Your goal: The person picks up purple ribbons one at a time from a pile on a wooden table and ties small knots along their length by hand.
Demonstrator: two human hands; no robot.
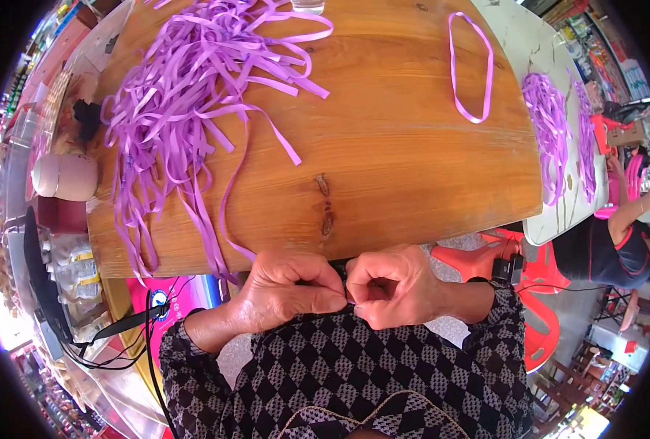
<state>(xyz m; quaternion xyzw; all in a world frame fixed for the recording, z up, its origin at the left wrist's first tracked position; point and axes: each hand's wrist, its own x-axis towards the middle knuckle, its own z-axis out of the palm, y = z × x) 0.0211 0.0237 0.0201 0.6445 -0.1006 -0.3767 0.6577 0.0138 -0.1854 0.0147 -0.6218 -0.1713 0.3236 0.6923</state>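
Observation:
My left hand [293, 287] and my right hand [394, 287] meet close to my body, just off the table's near edge. Thumb and forefinger are pinched together on each, with the fingertips almost touching. A sliver of purple ribbon shows between the fingertips; the rest of it is hidden by my fingers. A big tangled pile of purple ribbons [186, 80] covers the left part of the wooden table [391, 168]. One strand from it runs down to the edge beside my left hand. At the far right lies a single purple ribbon loop [492, 69].
On a white marbled table [533, 228] to the right lie bundles of purple ribbon [548, 135]. A pink-and-white rounded container [65, 177] stands left of the wooden table. Red plastic stools [478, 260] stand at the right, near another person [610, 249]. Black cables [113, 358] hang at the lower left.

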